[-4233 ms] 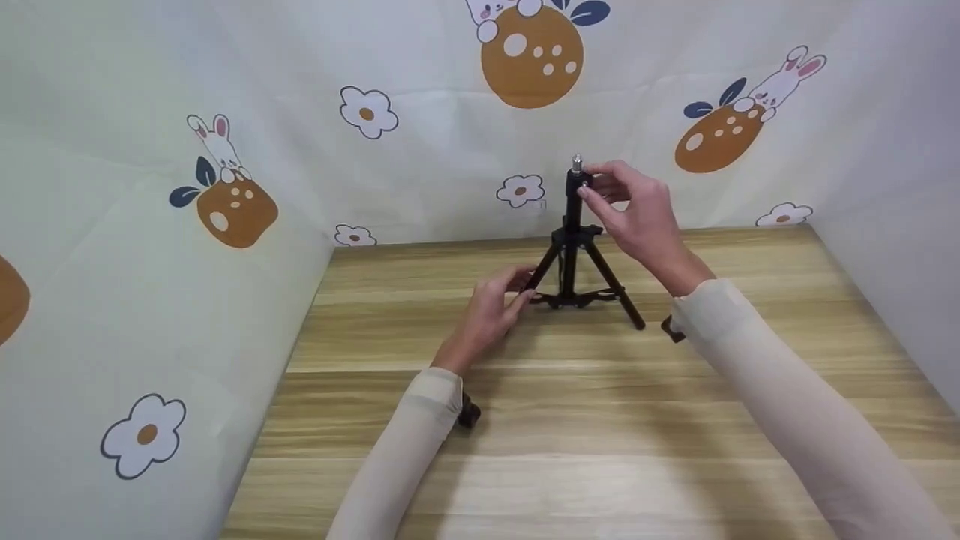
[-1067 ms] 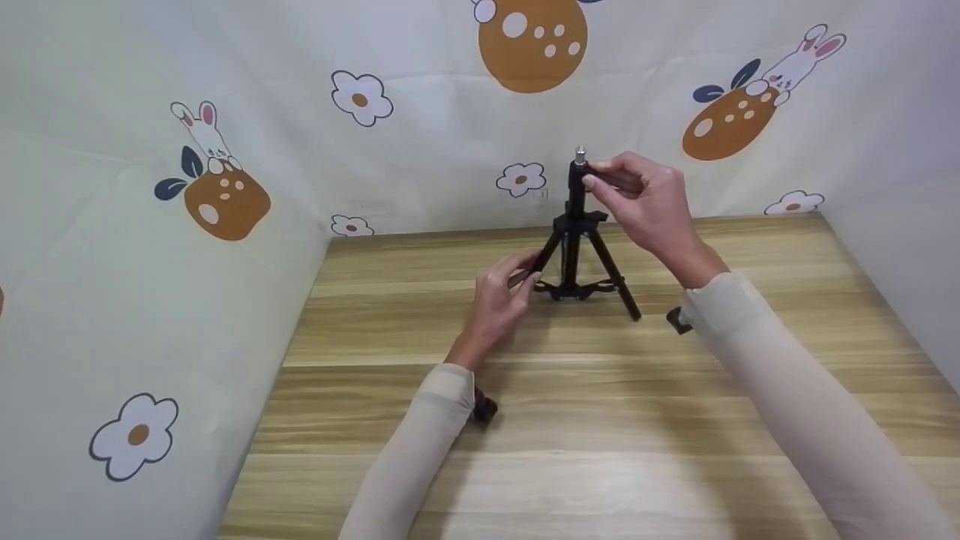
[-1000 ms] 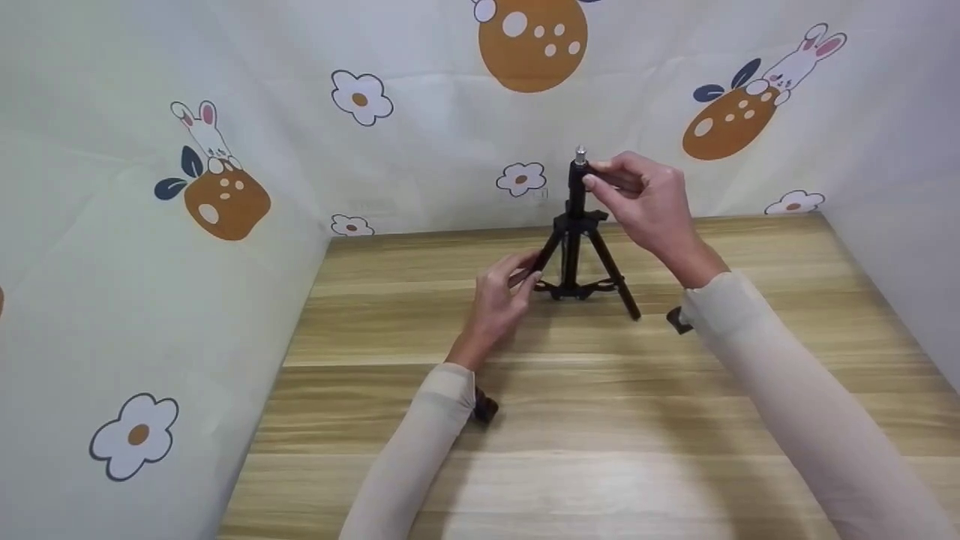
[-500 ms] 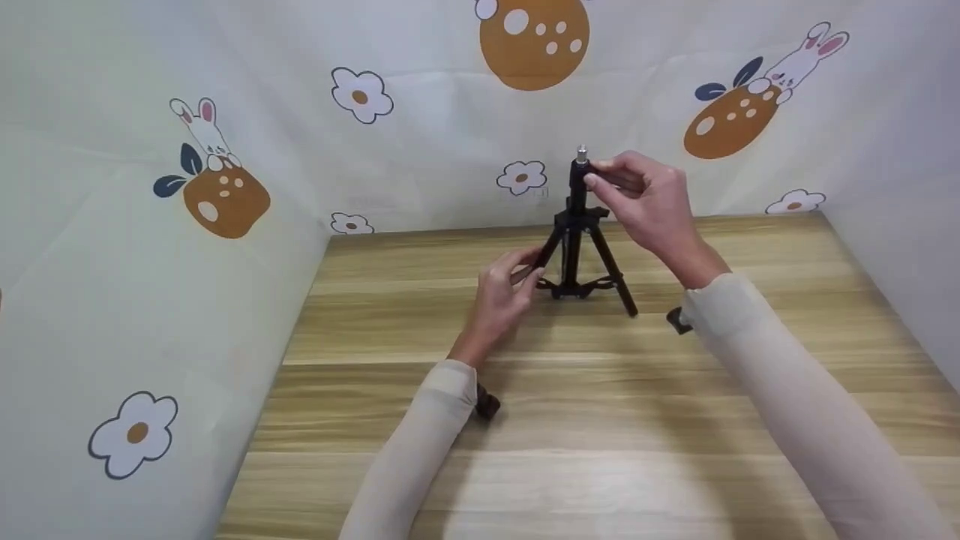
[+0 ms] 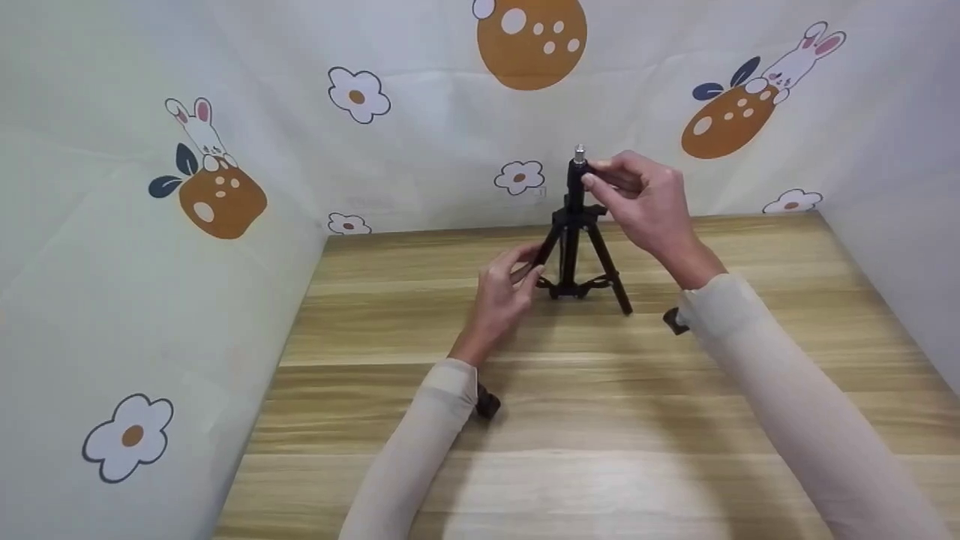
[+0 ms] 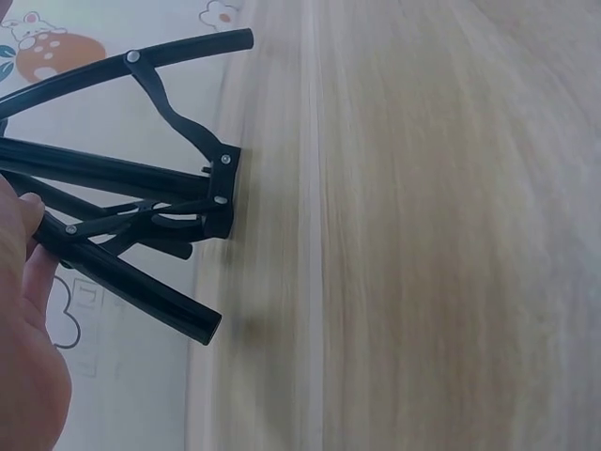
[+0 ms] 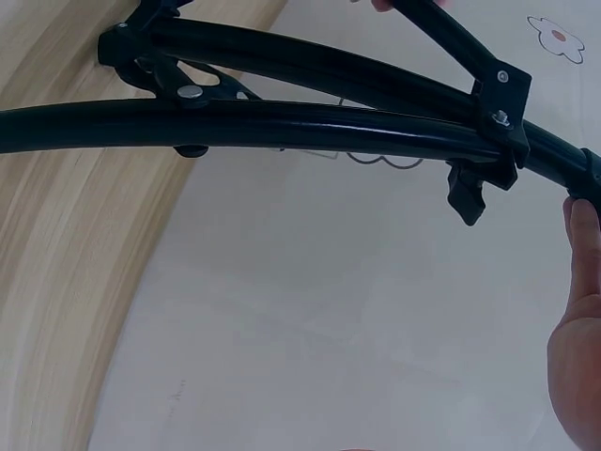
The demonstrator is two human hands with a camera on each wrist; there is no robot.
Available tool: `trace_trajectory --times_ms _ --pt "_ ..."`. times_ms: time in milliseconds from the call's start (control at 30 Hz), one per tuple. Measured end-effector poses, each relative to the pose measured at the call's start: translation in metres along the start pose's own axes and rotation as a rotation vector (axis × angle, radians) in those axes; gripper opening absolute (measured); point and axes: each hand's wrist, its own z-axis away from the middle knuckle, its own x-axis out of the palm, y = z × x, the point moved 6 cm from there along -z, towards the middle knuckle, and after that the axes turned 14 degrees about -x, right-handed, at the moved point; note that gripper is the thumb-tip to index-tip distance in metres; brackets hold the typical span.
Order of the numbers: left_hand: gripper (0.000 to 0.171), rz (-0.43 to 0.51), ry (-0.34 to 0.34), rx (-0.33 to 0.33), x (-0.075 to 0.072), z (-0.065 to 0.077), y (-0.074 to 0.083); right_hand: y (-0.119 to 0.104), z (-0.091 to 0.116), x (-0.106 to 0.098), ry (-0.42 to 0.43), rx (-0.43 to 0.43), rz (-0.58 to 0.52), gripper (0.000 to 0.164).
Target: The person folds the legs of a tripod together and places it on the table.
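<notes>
A small black tripod (image 5: 570, 259) stands upright near the back of the table, its legs partly spread. A silver screw stud (image 5: 580, 154) tops its centre column. My left hand (image 5: 502, 292) pinches one leg between thumb and fingers; in the left wrist view that leg (image 6: 150, 293) runs out past the thumb. Up at the column's top, my right hand (image 5: 652, 202) pinches the collar just below the stud. The right wrist view shows a knob (image 7: 467, 194) under the leg hub, with my right fingers (image 7: 584, 235) farther up the column.
The wood-grain table (image 5: 600, 450) stretches toward me. Right behind the tripod rises a pale sheet wall (image 5: 420, 165) printed with flowers, rabbits and oranges; it also borders the table's left side. Small black devices (image 5: 488, 405) sit at both wrists.
The tripod's right leg has swung slightly inward toward the column. My left hand has moved a little up and inward with its leg. The right hand keeps its pinch; the head view has shifted slightly.
</notes>
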Motion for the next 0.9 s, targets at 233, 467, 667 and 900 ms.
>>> trace_trajectory --times_ms 233,467,667,900 --pt "0.031 -0.008 0.013 0.014 0.0007 -0.0003 0.0026 0.0 0.0004 0.0001 -0.004 0.004 -0.012 0.019" --pt "0.032 0.014 0.015 0.025 0.0026 -0.0017 0.002 -0.0003 0.0001 -0.0002 0.003 -0.016 -0.025 0.019" --pt "0.031 0.014 0.023 0.044 0.0052 -0.003 0.0039 -0.0003 0.0002 -0.0008 0.005 -0.018 -0.029 0.019" --pt "0.031 0.043 0.032 0.033 0.0068 -0.0048 0.0046 -0.0009 0.0013 -0.0012 -0.005 -0.016 -0.013 0.019"
